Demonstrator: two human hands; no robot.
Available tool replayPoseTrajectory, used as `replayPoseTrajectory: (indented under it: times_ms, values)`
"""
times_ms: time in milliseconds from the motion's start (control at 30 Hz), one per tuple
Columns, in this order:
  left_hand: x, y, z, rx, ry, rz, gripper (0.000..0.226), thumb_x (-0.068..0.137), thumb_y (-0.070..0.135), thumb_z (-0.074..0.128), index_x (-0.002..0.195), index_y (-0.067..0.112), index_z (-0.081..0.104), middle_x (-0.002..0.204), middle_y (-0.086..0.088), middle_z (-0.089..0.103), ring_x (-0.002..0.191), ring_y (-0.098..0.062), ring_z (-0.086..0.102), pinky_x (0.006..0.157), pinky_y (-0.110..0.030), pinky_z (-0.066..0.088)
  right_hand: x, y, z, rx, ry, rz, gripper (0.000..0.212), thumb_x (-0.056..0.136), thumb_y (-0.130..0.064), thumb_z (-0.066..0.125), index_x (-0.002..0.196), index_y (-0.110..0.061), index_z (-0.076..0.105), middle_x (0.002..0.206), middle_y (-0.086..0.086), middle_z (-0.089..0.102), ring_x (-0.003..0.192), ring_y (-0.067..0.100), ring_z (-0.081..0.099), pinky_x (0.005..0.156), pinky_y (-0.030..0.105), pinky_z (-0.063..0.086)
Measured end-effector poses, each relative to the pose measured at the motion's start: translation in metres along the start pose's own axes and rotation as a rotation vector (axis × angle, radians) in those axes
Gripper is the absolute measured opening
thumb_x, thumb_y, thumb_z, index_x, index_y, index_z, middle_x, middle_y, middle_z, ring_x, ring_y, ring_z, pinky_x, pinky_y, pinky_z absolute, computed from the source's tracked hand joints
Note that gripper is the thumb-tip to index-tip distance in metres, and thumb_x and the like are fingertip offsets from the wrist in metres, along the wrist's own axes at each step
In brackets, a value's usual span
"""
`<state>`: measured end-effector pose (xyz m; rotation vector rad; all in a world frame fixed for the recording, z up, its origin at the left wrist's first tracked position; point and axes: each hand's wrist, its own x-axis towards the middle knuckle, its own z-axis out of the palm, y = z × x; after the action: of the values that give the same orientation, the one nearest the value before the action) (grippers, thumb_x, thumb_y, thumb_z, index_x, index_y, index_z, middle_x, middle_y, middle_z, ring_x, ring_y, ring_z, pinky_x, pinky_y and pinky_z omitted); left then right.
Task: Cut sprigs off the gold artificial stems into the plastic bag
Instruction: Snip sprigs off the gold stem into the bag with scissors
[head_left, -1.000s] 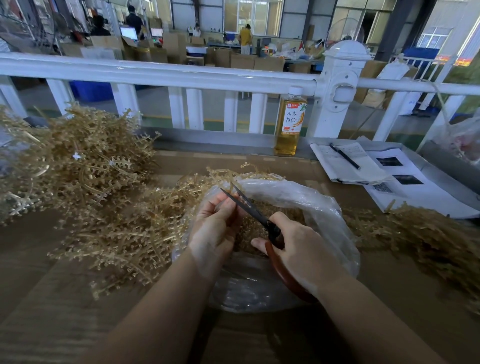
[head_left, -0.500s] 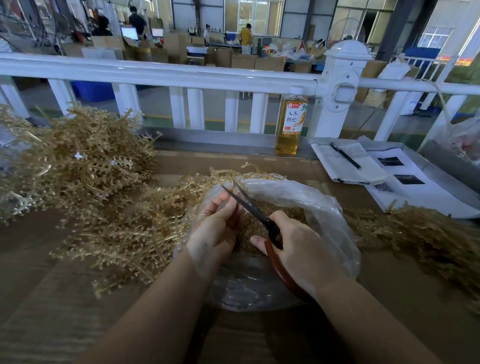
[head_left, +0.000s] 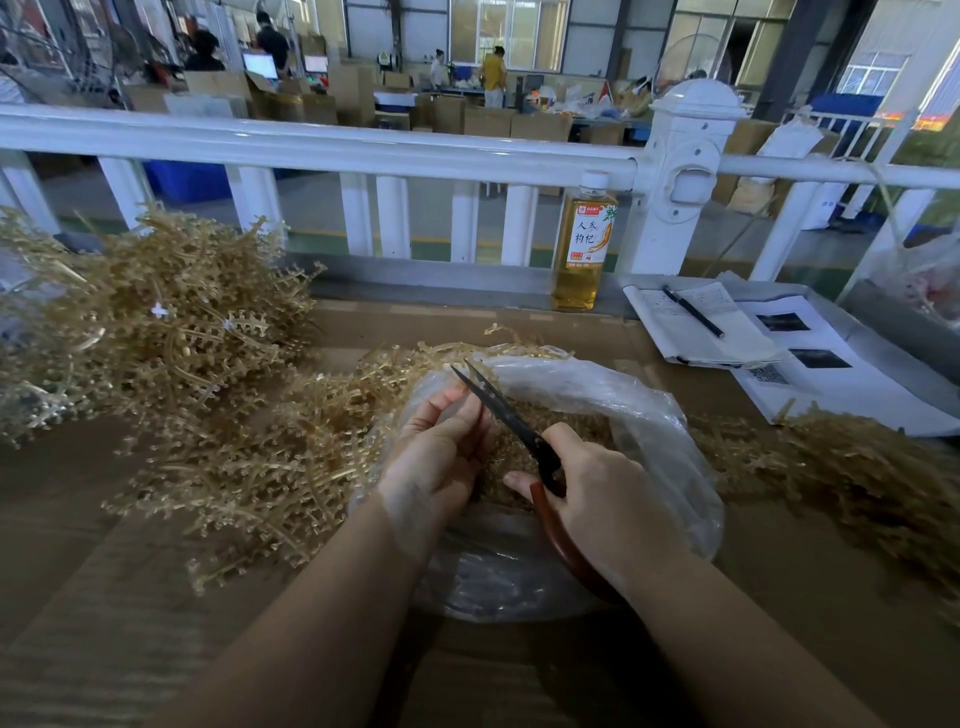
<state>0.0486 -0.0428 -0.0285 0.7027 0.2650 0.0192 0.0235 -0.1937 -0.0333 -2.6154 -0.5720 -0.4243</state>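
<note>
A clear plastic bag (head_left: 654, 431) lies open in front of me with cut gold sprigs (head_left: 576, 421) inside. My right hand (head_left: 608, 493) grips red-handled scissors (head_left: 509, 410), whose blades point up and left over the bag's mouth. My left hand (head_left: 441, 457) has its fingers curled beside the blades at the bag's left rim; what it pinches is mostly hidden by the fingers. Gold artificial stems (head_left: 270, 452) sprawl just left of the bag.
A big heap of gold stems (head_left: 140, 327) covers the table's left, and another pile (head_left: 857, 478) lies on the right. A tea bottle (head_left: 584, 249) stands by the white railing (head_left: 363, 145). Papers with a pen (head_left: 696, 317) sit at the back right.
The scissor blades have closed slightly against my left fingers. Both hands stay over the bag's mouth with almost no shift.
</note>
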Motion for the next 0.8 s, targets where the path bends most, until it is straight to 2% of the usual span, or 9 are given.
replayPoseTrajectory:
  times_ms: [167, 300, 433, 700, 800]
  values:
    - [-0.0004, -0.0006, -0.0008, 0.016, -0.027, 0.011, 0.024, 0.089, -0.006, 0.050, 0.077, 0.014, 0.055, 0.061, 0.001, 0.065, 0.053, -0.007, 0.062, 0.052, -0.018, 0.053, -0.0012, 0.0000, -0.0027, 0.033, -0.005, -0.001, 0.035, 0.087, -0.061, 0.050, 0.097, -0.028, 0.048, 0.077, -0.009, 0.056, 0.070, 0.010, 0.055, 0.064, 0.025, 0.044]
    - [-0.0002, -0.0028, -0.0031, 0.062, -0.049, 0.032, 0.025, 0.088, -0.009, 0.050, 0.076, 0.012, 0.057, 0.064, -0.001, 0.067, 0.057, -0.009, 0.064, 0.055, -0.020, 0.053, 0.0005, -0.0020, -0.0061, 0.015, -0.019, -0.006, 0.031, 0.089, -0.059, 0.050, 0.092, -0.029, 0.042, 0.074, -0.009, 0.050, 0.069, 0.010, 0.050, 0.060, 0.023, 0.033]
    - [0.0009, -0.0033, -0.0031, 0.079, -0.044, 0.052, 0.026, 0.088, -0.010, 0.049, 0.076, 0.012, 0.056, 0.063, 0.000, 0.067, 0.055, -0.009, 0.063, 0.053, -0.020, 0.052, 0.0003, -0.0025, -0.0088, -0.016, -0.036, 0.000, 0.031, 0.089, -0.059, 0.049, 0.089, -0.030, 0.037, 0.069, -0.010, 0.045, 0.065, 0.011, 0.047, 0.055, 0.022, 0.030]
    - [0.0018, -0.0038, -0.0045, 0.061, -0.068, 0.051, 0.026, 0.087, -0.011, 0.050, 0.076, 0.013, 0.054, 0.065, -0.002, 0.066, 0.051, -0.009, 0.062, 0.050, -0.018, 0.051, 0.0000, -0.0009, -0.0054, -0.023, -0.025, 0.014, 0.038, 0.090, -0.061, 0.045, 0.101, -0.024, 0.049, 0.076, -0.005, 0.061, 0.071, 0.015, 0.061, 0.065, 0.027, 0.049]
    - [0.0004, -0.0041, -0.0053, 0.083, -0.094, 0.052, 0.025, 0.088, -0.011, 0.049, 0.084, 0.013, 0.057, 0.073, -0.004, 0.062, 0.053, -0.009, 0.060, 0.052, -0.019, 0.051, -0.0007, -0.0012, -0.0068, -0.011, -0.029, 0.035, 0.039, 0.089, -0.061, 0.047, 0.102, -0.025, 0.051, 0.071, -0.009, 0.059, 0.068, 0.012, 0.060, 0.061, 0.022, 0.046]
